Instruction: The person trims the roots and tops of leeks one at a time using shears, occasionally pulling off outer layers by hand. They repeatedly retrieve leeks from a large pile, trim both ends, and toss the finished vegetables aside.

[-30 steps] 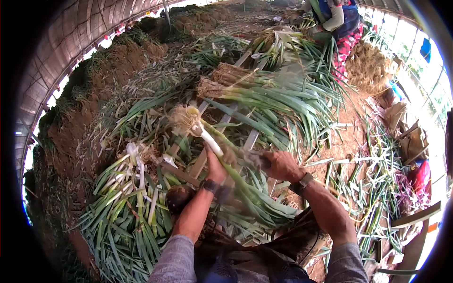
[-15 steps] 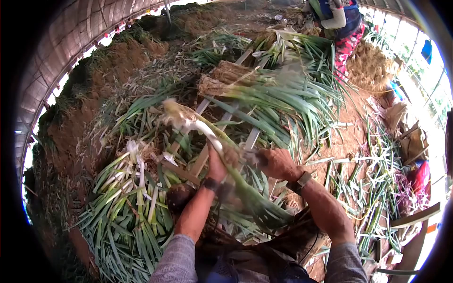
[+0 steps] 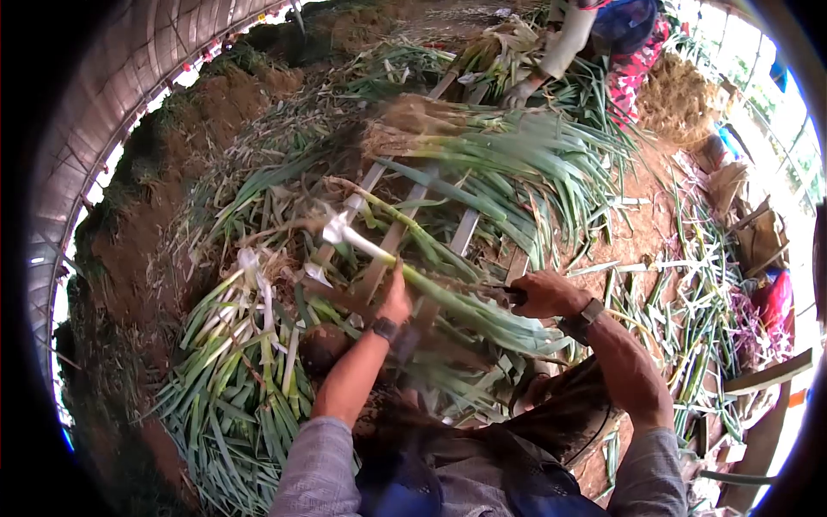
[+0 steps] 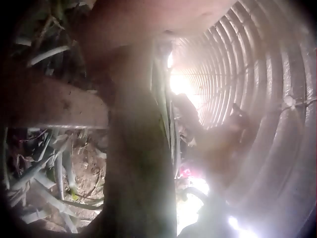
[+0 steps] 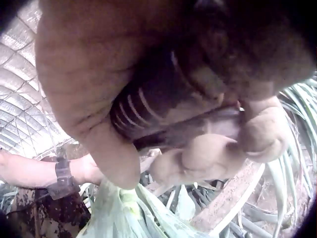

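Leek (image 3: 452,304): lay slantwise across the centre of the head view, white end left of centre, green leaves trailing toward the lower right.
Left hand (image 3: 396,300): fingers curled round the leek near where white turned green.
Right hand (image 3: 551,295): fingers wrapped round a dark ridged handle (image 5: 148,111); it had shifted rightward in the frame, away from the white shaft.
Outer leaf (image 3: 419,231): had lain close along the shaft; now it stood apart, above and to the right of it, brown tip toward the upper left.
White end: showed brighter and barer than half a second earlier; whether roots remained in the brown blur beside it, I could not tell.
What that meant: the shaft seemed to have lost an outer layer, so stripping looked well along.
Pale-ended pile (image 3: 233,379): sat at lower left.
Rooted bundle (image 3: 517,159): lay at upper centre, its leaves spread rightward.
Second person (image 3: 627,30): at upper right, had stretched an arm down to the leaves.
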A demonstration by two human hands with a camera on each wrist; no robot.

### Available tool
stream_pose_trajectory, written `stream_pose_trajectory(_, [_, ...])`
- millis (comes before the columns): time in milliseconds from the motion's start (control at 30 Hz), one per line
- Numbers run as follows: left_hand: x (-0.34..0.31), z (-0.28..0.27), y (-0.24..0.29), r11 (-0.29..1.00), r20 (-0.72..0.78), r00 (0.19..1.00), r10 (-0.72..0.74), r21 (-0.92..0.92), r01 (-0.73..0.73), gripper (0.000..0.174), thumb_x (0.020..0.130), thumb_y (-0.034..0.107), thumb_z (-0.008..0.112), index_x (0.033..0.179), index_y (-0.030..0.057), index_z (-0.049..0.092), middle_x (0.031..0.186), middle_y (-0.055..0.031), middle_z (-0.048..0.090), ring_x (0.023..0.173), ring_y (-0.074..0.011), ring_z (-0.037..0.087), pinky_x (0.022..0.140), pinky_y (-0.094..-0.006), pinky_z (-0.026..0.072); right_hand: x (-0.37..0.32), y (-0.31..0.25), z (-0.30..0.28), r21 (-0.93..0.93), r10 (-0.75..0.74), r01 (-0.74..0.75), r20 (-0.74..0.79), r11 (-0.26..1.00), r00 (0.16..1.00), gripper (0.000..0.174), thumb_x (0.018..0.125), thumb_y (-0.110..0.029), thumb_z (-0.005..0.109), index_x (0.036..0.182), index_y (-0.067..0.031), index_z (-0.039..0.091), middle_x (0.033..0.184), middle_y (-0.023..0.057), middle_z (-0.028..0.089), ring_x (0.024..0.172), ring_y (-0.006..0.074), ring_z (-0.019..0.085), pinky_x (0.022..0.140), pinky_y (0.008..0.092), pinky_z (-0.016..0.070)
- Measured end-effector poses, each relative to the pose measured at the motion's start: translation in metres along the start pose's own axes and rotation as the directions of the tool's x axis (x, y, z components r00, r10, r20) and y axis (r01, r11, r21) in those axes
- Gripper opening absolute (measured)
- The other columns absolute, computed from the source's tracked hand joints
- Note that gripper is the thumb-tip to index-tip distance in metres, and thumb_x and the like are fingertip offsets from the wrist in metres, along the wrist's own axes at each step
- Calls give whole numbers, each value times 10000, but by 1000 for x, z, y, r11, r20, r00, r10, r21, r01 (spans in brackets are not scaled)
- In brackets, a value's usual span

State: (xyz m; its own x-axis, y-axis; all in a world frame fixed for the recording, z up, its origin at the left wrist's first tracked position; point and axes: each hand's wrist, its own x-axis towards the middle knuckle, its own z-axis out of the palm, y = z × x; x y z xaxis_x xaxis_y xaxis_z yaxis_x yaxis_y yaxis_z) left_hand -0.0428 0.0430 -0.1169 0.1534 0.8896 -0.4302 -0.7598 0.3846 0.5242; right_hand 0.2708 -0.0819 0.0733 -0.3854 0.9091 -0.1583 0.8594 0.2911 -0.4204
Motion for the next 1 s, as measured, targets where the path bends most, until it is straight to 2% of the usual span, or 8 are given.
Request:
stream_pose_trajectory(233, [-67,71,100,904,-169,889,426,114,-412,401,976,536,466,822,167,498,651,-4,494,554,-184,506,517,-382,492,-7,8,6,-96,6,1,75,995,997,246,693,-261,636,852,-90,717,801,162,677,796,354,655,712,455,514])
stream_pose_trajectory(433, [-134,116,303,634,-11,644,765,185,-751,416,935,536,559,835,133,539,630,3,486,534,-156,495,514,-335,467,-4,32,7,-30,115,-114,12,993,993,391,747,-395,709,978,-79,709,779,160,676,756,341,661,696,438,505])
stream_pose_trajectory(533, [-186,130,384,213,205,349,914,489,-846,414,917,526,601,846,123,542,661,16,508,534,-110,509,461,-282,442,-4,30,-1,-9,214,-214,13,977,977,312,733,-361,672,881,-91,719,797,160,677,764,347,655,710,442,511])
stream_pose_trajectory(700, [-229,66,498,-189,221,420,880,975,-117,538,896,556,598,959,22,580,773,-87,621,621,-179,598,543,-331,452,-4,33,-7,15,267,-270,99,963,959,328,717,-375,694,893,-100,717,807,150,677,779,326,656,718,433,507])
stream_pose_trajectory(767, [-213,19,487,-643,611,256,749,764,59,583,894,517,609,993,-57,598,878,-183,664,747,-262,632,648,-386,486,-1,37,-3,-25,253,-252,140,967,957,356,702,-395,711,907,-105,723,811,157,676,782,333,654,713,433,506])
stream_pose_trajectory(833, [-167,-41,481,-628,573,330,751,773,87,553,908,434,608,1102,-84,586,964,-226,670,870,-319,642,740,-434,490,2,35,-2,-37,252,-249,140,968,958,360,701,-399,713,909,-105,725,805,161,676,773,334,655,709,436,507])
stream_pose_trajectory(867, [-172,-8,433,-432,264,593,761,888,159,523,912,403,622,1163,-55,587,965,-185,682,880,-281,662,753,-407,498,3,34,-2,-60,255,-249,140,967,957,365,701,-403,715,910,-104,728,798,165,677,765,336,657,705,439,508])
stream_pose_trajectory(1000, [-96,32,295,126,50,802,595,980,-155,502,873,464,662,1040,-9,682,871,-89,690,727,-174,665,561,-316,560,8,32,0,-52,223,-218,143,975,964,354,725,-389,694,903,-83,717,763,170,671,720,333,659,678,444,513])
